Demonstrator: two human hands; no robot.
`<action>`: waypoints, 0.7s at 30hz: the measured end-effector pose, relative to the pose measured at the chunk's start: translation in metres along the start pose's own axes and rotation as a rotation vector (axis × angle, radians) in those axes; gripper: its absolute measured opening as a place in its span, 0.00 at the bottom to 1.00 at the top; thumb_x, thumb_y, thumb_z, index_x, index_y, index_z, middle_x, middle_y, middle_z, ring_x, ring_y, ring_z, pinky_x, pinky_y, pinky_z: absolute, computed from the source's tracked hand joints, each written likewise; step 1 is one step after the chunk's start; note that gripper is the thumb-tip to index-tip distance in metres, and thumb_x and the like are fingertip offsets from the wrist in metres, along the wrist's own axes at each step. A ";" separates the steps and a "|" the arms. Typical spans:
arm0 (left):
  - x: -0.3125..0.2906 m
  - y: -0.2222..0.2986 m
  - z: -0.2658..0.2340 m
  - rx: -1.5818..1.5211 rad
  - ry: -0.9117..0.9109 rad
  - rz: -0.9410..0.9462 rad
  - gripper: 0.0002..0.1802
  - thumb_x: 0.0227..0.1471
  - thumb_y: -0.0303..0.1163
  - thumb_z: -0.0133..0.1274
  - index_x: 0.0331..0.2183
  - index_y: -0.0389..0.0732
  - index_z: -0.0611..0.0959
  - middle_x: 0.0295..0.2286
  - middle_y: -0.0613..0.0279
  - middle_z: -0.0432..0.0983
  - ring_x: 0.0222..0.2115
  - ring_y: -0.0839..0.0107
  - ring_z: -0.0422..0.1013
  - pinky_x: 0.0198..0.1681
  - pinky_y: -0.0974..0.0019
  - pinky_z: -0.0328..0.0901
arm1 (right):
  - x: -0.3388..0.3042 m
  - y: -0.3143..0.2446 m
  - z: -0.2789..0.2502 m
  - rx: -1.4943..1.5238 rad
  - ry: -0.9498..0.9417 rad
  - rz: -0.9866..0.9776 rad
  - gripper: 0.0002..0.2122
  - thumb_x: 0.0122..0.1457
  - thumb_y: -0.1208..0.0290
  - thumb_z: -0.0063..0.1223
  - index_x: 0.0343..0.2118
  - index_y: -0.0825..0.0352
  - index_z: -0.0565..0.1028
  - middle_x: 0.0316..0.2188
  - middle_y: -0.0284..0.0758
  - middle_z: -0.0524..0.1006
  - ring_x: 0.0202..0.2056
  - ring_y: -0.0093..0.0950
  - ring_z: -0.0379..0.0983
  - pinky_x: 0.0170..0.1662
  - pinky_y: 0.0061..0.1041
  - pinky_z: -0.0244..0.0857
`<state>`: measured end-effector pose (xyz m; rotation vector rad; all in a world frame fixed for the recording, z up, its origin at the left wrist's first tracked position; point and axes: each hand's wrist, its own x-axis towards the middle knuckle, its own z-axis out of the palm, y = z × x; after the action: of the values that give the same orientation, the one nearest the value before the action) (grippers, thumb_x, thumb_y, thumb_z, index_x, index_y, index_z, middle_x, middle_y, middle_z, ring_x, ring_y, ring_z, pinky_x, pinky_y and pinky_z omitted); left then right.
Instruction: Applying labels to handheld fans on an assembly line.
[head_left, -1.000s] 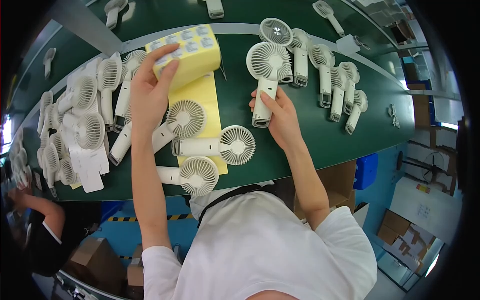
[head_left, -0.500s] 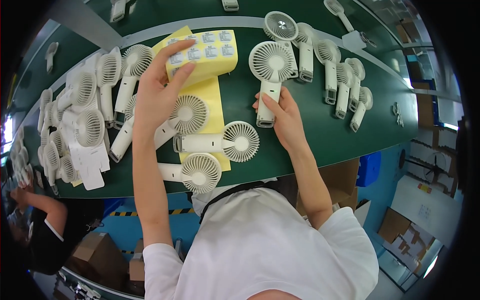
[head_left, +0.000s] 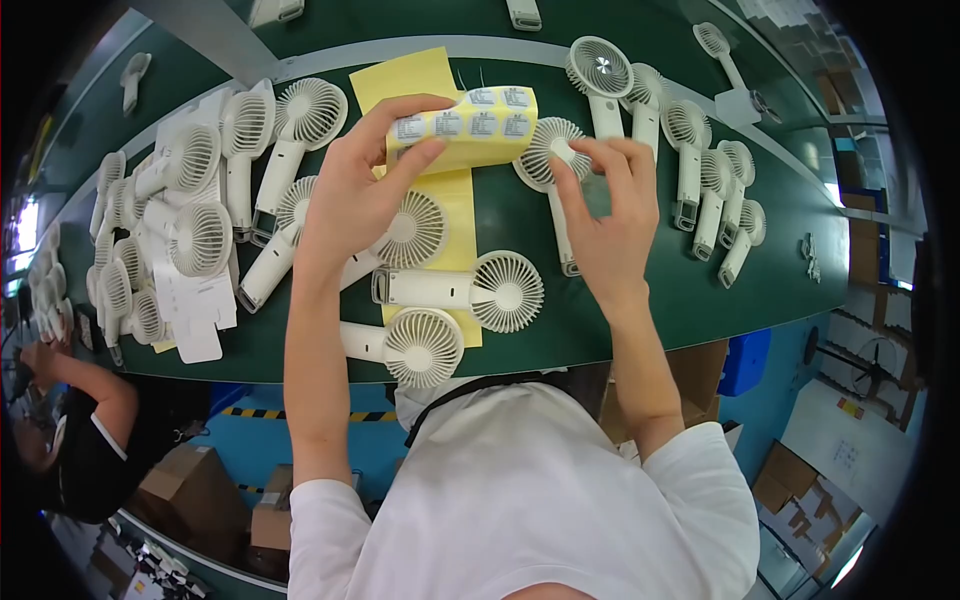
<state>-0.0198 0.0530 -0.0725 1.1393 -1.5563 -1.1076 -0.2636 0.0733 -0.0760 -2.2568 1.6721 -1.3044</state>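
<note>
My left hand (head_left: pixel 355 190) holds a yellow-backed sheet of round printed stickers (head_left: pixel 470 140), pinched at its left end and curled over. Close to the sheet's right edge, my right hand (head_left: pixel 615 205) hovers with thumb and forefinger slightly apart and nothing visible between them. Below that hand a white handheld fan (head_left: pixel 540 165) lies on the green table, partly covered by my fingers and the sheet. Nearer me lie more white fans, among them a sideways fan (head_left: pixel 505 290) and another fan (head_left: pixel 422 345) by the table edge.
Several fans (head_left: pixel 195 240) are heaped with white cards at the left. More fans (head_left: pixel 688 130) stand in a row at the right. A yellow sheet (head_left: pixel 460 210) lies under the near fans. A thin cable (head_left: pixel 810 258) is at far right. Another person's arm (head_left: pixel 95 395) shows at far left.
My right hand has let go of the fan, now lying on the table, and has risen toward the sticker sheet. The whole view has shifted slightly.
</note>
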 end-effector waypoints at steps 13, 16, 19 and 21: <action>0.000 -0.004 0.001 0.018 -0.010 -0.042 0.13 0.58 0.28 0.58 0.45 0.38 0.80 0.33 0.63 0.81 0.32 0.79 0.75 0.36 0.73 0.70 | 0.029 -0.034 0.059 0.317 0.031 -0.207 0.15 0.47 0.80 0.67 0.40 0.66 0.79 0.41 0.34 0.75 0.40 0.33 0.70 0.41 0.30 0.64; 0.000 -0.009 0.003 -0.050 -0.001 -0.016 0.13 0.58 0.28 0.59 0.45 0.38 0.80 0.33 0.64 0.81 0.32 0.79 0.75 0.35 0.74 0.70 | 0.029 -0.020 0.058 0.253 0.011 -0.339 0.16 0.47 0.80 0.67 0.40 0.64 0.79 0.38 0.32 0.76 0.39 0.33 0.70 0.42 0.32 0.64; 0.001 -0.005 0.004 -0.021 -0.018 -0.076 0.14 0.58 0.28 0.59 0.46 0.38 0.80 0.35 0.65 0.80 0.33 0.80 0.75 0.36 0.75 0.70 | 0.030 -0.012 0.059 0.209 0.073 -0.505 0.15 0.46 0.79 0.68 0.39 0.63 0.80 0.37 0.29 0.77 0.38 0.32 0.71 0.44 0.33 0.64; 0.002 -0.004 0.005 -0.058 -0.008 -0.074 0.14 0.58 0.28 0.59 0.47 0.38 0.80 0.36 0.65 0.80 0.34 0.81 0.75 0.37 0.76 0.69 | 0.028 -0.012 0.054 0.258 0.065 -0.508 0.14 0.46 0.80 0.67 0.38 0.63 0.80 0.36 0.30 0.77 0.37 0.32 0.72 0.44 0.31 0.64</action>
<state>-0.0239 0.0515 -0.0767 1.1622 -1.4889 -1.2006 -0.2182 0.0327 -0.0882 -2.5833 0.8912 -1.5839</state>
